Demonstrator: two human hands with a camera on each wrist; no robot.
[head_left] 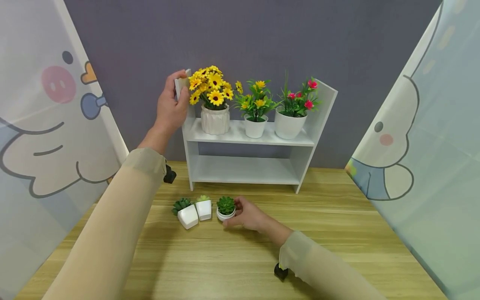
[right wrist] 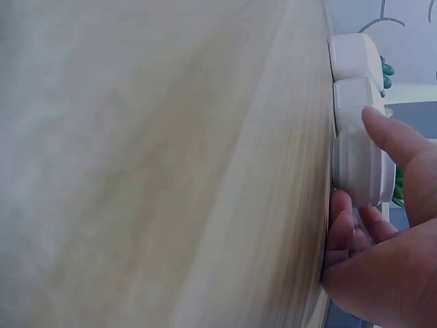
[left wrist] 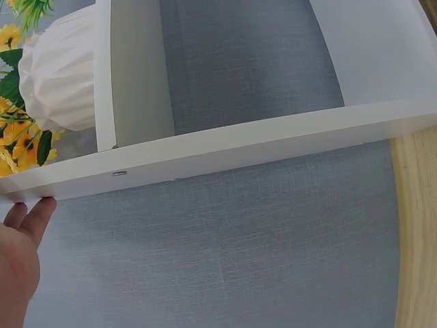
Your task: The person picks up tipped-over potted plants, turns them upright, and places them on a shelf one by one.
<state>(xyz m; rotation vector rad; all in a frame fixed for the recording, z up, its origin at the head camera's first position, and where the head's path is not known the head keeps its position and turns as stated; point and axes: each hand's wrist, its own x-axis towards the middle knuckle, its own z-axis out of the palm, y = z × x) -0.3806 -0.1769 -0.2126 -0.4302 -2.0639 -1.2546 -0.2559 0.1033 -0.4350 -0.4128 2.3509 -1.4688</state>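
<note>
A small round pot [head_left: 225, 215] with a green succulent stands on the desk [head_left: 210, 262], a little below the centre of the frame. The right hand [head_left: 249, 216] is curled round it, thumb at the front and fingers along its right side; the right wrist view is soft, so how firmly the thumb presses is hard to say. Just left of it, apart from it in the head view, lie two square pots tipped on their sides: a middle pot [head_left: 204, 211] with a pale plant and a left pot [head_left: 188, 217] with a dark one.

Above them, at the centre of the frame, stands a white shelf [head_left: 325, 112]. The left hand [head_left: 172, 104] grips the top of its left side panel, thumb inside, fingers outside. On its upper board sit a ribbed pot of sunflowers [head_left: 215, 120] at the left, a pot of yellow flowers [head_left: 256, 127] in the middle and a pot of pink flowers [head_left: 289, 125] at the right. A grey wall [head_left: 247, 37] rises behind.

As a judgement, a sideways push of the round pot could knock the middle pot and roll it into the left one. A loose pinch might let the pot slip or tip. A tug by the left hand could rock the shelf, and the sunflowers, tall and close to that panel, seem likeliest to topple.
</note>
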